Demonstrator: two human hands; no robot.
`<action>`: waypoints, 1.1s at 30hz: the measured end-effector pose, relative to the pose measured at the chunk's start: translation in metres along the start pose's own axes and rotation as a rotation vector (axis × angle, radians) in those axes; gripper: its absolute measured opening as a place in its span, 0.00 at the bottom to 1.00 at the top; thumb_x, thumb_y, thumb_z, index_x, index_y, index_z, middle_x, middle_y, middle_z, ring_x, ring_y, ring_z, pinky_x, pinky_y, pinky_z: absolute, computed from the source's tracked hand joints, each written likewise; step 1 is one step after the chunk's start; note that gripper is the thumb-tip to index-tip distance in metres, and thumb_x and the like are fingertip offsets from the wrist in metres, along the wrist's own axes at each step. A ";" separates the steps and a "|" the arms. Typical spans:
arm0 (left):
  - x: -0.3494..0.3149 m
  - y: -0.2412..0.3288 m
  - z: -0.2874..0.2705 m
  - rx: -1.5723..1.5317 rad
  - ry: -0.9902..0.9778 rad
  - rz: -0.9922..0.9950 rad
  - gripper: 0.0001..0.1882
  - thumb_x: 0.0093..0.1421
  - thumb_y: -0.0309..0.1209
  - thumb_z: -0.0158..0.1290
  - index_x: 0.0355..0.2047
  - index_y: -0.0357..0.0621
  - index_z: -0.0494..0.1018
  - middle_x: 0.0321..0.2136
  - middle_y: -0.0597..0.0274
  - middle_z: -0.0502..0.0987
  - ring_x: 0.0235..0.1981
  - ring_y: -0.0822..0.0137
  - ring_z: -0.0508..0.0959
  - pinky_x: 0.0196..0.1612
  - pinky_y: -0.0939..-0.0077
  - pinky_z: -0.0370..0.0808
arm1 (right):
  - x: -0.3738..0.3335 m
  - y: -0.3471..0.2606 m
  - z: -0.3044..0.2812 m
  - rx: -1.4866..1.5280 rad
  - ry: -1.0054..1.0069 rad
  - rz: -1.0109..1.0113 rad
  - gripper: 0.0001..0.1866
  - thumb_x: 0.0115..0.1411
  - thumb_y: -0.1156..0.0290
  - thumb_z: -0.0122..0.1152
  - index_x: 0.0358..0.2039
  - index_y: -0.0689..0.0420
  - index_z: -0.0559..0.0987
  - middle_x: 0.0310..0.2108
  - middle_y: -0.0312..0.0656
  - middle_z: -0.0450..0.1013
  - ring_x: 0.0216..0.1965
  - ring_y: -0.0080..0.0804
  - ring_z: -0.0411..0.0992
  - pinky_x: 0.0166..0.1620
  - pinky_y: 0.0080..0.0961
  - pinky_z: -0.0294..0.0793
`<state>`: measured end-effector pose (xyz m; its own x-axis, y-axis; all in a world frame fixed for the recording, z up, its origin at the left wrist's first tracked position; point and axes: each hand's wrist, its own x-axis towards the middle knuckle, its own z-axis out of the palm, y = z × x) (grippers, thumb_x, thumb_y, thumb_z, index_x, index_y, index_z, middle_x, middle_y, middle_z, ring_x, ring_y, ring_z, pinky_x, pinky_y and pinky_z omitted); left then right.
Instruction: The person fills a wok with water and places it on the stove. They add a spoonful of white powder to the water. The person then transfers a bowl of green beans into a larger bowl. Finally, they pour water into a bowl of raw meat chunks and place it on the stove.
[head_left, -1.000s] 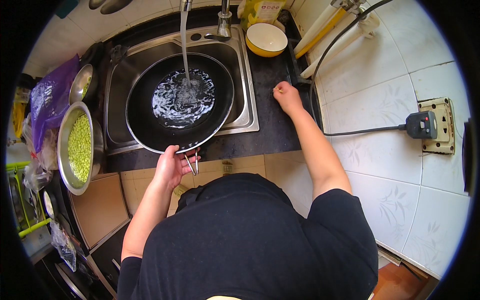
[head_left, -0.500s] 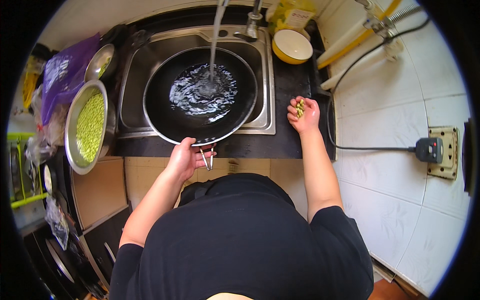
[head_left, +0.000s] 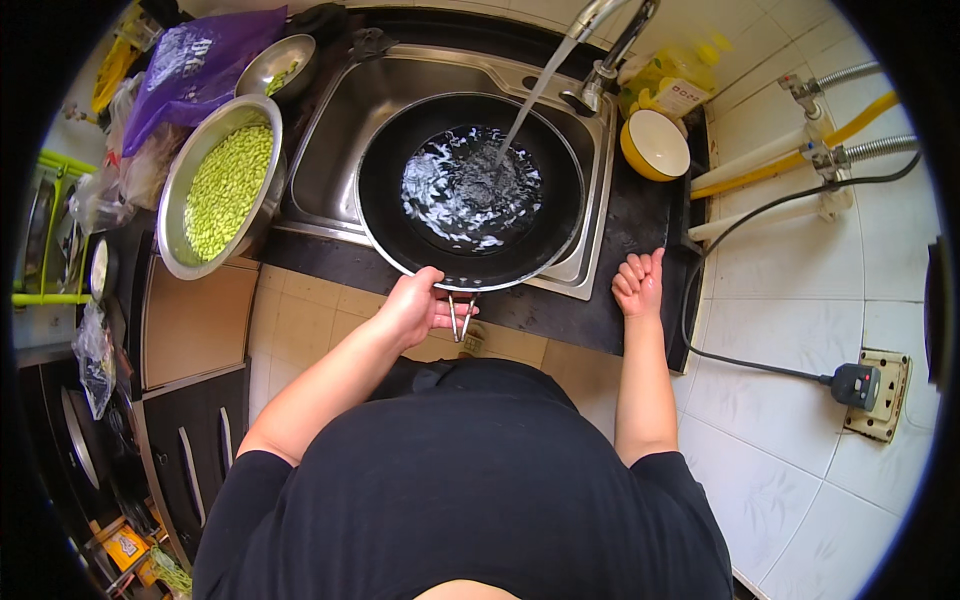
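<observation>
A black wok (head_left: 375, 190) with a pale rim rests over the sink, and water (head_left: 470, 190) pools in its bottom under the running stream. My left hand (head_left: 425, 308) grips its near edge by the wire loop handle (head_left: 461, 318), thumb on the rim and fingers beneath. To the right, above the counter's front edge, my right hand (head_left: 640, 283) is curled into a fist. Green beans showed in that palm a moment ago; the fingers now hide them. A steel bowl of shelled green beans (head_left: 228, 190) stands tilted left of the sink.
The faucet (head_left: 597, 85) runs into the wok from behind the steel sink (head_left: 330, 190). A yellow bowl (head_left: 655, 146) and a yellow plastic bottle (head_left: 672, 88) stand right of it. A smaller metal bowl (head_left: 277, 68) and a purple bag (head_left: 200, 75) lie back left. A black cable (head_left: 740, 362) hangs along the wall.
My view has turned, so the sink and wok appear farther right. The fingers of my right hand have closed over the green beans. My left hand keeps its hold on the wok.
</observation>
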<state>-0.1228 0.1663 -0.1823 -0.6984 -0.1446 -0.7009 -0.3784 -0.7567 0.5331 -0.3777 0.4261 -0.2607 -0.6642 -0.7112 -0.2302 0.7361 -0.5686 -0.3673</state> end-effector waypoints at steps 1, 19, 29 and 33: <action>0.000 0.000 0.000 -0.008 -0.006 0.004 0.19 0.56 0.32 0.32 0.39 0.27 0.63 0.33 0.45 0.72 0.30 0.53 0.77 0.30 0.65 0.76 | -0.001 0.000 0.000 0.010 -0.014 0.002 0.25 0.61 0.50 0.39 0.11 0.51 0.60 0.12 0.31 0.54 0.09 0.19 0.49 0.12 0.15 0.48; 0.003 -0.002 -0.004 0.044 -0.006 0.000 0.21 0.57 0.34 0.30 0.40 0.29 0.64 0.35 0.46 0.73 0.31 0.54 0.77 0.31 0.68 0.74 | -0.002 -0.001 -0.005 0.093 -0.173 0.021 0.25 0.63 0.53 0.35 0.13 0.53 0.61 0.12 0.33 0.54 0.09 0.21 0.49 0.12 0.18 0.49; 0.005 -0.003 -0.006 0.042 -0.002 0.000 0.20 0.57 0.34 0.31 0.40 0.30 0.64 0.34 0.47 0.73 0.31 0.55 0.77 0.31 0.68 0.74 | -0.002 -0.001 -0.008 0.113 -0.162 0.025 0.24 0.62 0.53 0.37 0.14 0.53 0.61 0.13 0.33 0.54 0.10 0.21 0.49 0.13 0.17 0.49; 0.002 -0.002 -0.004 0.046 0.009 0.009 0.20 0.57 0.34 0.31 0.39 0.30 0.65 0.34 0.48 0.73 0.31 0.55 0.77 0.32 0.68 0.74 | -0.003 0.001 -0.007 0.111 -0.153 0.017 0.23 0.62 0.53 0.38 0.14 0.53 0.61 0.13 0.33 0.54 0.10 0.20 0.49 0.13 0.17 0.49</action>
<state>-0.1212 0.1652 -0.1871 -0.6968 -0.1573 -0.6998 -0.3998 -0.7249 0.5610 -0.3762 0.4308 -0.2667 -0.6303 -0.7708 -0.0929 0.7624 -0.5920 -0.2613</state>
